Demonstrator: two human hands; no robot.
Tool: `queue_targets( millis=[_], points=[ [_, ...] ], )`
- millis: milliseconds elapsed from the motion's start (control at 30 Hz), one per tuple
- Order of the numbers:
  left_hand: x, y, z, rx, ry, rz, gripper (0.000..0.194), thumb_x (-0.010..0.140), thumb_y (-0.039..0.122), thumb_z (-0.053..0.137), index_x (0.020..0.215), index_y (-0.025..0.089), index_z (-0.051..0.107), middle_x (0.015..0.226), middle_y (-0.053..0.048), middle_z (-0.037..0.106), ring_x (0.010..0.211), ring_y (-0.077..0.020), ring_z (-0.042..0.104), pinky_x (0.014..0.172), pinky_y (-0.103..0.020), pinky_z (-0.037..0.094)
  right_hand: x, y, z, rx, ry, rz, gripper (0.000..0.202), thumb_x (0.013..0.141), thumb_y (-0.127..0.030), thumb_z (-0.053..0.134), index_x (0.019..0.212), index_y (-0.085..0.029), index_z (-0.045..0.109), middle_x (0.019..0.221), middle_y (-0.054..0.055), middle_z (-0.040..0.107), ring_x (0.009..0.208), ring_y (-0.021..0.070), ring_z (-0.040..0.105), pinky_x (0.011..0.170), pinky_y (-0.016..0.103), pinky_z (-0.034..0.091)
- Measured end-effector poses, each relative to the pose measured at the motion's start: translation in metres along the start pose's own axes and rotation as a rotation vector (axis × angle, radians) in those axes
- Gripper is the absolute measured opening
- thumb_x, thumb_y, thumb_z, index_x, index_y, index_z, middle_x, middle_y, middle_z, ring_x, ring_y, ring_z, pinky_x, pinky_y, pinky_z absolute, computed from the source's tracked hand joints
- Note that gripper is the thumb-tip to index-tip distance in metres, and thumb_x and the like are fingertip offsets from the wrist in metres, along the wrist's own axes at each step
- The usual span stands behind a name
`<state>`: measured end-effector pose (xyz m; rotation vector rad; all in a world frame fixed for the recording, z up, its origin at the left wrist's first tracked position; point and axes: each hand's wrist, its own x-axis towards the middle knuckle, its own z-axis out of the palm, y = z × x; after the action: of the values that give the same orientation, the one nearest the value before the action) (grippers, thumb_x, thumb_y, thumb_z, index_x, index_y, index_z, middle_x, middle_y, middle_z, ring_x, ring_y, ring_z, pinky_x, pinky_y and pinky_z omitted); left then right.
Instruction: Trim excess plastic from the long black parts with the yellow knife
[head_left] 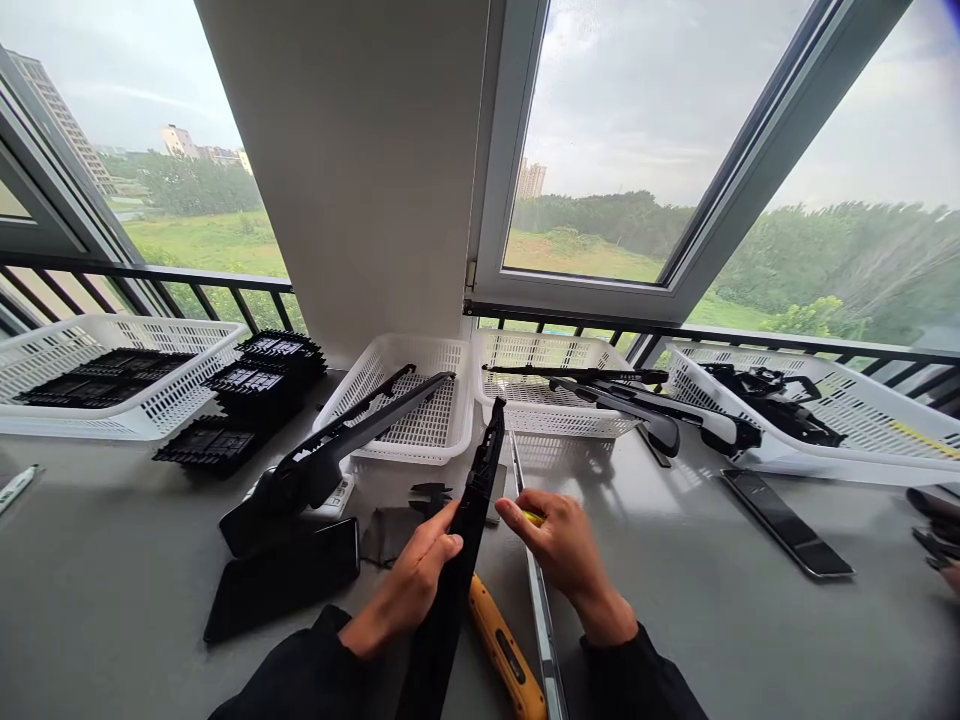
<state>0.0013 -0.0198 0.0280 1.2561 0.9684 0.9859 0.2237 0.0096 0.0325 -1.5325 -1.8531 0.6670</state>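
Observation:
My left hand [424,575] is closed around a long black plastic part [469,520], which slants upward with its narrow, detailed tip pointing away from me. Just right of that part, my right hand [562,545] is closed on a small yellow object [533,518], mostly hidden by the fingers, so its kind is unclear. A long metal ruler-like strip [541,610] runs beneath the right hand. Under the black part lies an orange-yellow handheld tool [506,650] with a dark inset. Dark caliper-like jaws [430,492] show beyond my left hand.
White baskets [450,450] line the window side, some with black parts. Black ribbed parts [255,390] are stacked left. Long black arms [360,425] lean across a basket. A black phone [285,580] and dark slab [787,525] lie on the grey table. Another person's hand [951,575] shows right.

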Motion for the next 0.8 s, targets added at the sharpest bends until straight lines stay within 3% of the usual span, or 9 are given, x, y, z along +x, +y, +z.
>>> queue_targets(
  millis=[133, 267, 467, 633, 800],
  points=[
    [-0.001, -0.008, -0.001, -0.012, 0.086, -0.052, 0.050, 0.095, 0.046, 0.062, 0.134, 0.019, 0.078, 0.100, -0.008, 0.079, 0.110, -0.0341, 0.068, 0.103, -0.043, 0.052, -0.002, -0.004, 0.001, 0.035, -0.085, -0.003, 0.079, 0.096, -0.089, 0.050, 0.062, -0.018, 0.061, 0.058, 0.000, 0.051, 0.060, 0.0132, 0.043, 0.061, 0.029, 0.027],
    [0.001, 0.000, -0.001, -0.031, 0.144, -0.038, 0.049, 0.096, 0.046, 0.061, 0.132, 0.017, 0.078, 0.095, -0.006, 0.079, 0.102, -0.0304, 0.069, 0.100, -0.039, 0.053, -0.006, -0.011, 0.006, 0.021, -0.170, -0.029, 0.073, 0.097, -0.083, 0.056, 0.064, -0.018, 0.065, 0.057, -0.002, 0.049, 0.059, 0.0125, 0.042, 0.061, 0.030, 0.027],
    [0.002, 0.011, -0.001, -0.049, 0.213, -0.030, 0.049, 0.099, 0.045, 0.056, 0.133, 0.016, 0.077, 0.106, -0.006, 0.079, 0.105, -0.0277, 0.068, 0.100, -0.034, 0.050, -0.009, -0.019, 0.010, 0.024, -0.275, -0.041, 0.072, 0.097, -0.082, 0.057, 0.066, -0.018, 0.069, 0.056, -0.001, 0.051, 0.057, 0.0123, 0.041, 0.059, 0.029, 0.025],
    [-0.001, 0.008, 0.002, -0.045, 0.202, -0.040, 0.051, 0.098, 0.046, 0.056, 0.134, 0.014, 0.075, 0.098, -0.005, 0.075, 0.091, -0.0236, 0.064, 0.087, -0.031, 0.050, -0.009, -0.016, 0.008, 0.064, -0.344, -0.053, 0.080, 0.100, -0.084, 0.048, 0.057, -0.017, 0.059, 0.055, -0.001, 0.049, 0.056, 0.0113, 0.039, 0.058, 0.030, 0.023],
    [-0.002, 0.010, 0.003, -0.025, 0.170, -0.021, 0.048, 0.099, 0.044, 0.054, 0.130, 0.013, 0.073, 0.083, -0.001, 0.063, 0.078, -0.0198, 0.052, 0.073, -0.029, 0.045, -0.009, -0.016, 0.005, 0.138, -0.409, -0.050, 0.081, 0.102, -0.083, 0.046, 0.059, -0.016, 0.063, 0.057, 0.002, 0.056, 0.057, 0.0119, 0.043, 0.059, 0.029, 0.028]
  ],
)
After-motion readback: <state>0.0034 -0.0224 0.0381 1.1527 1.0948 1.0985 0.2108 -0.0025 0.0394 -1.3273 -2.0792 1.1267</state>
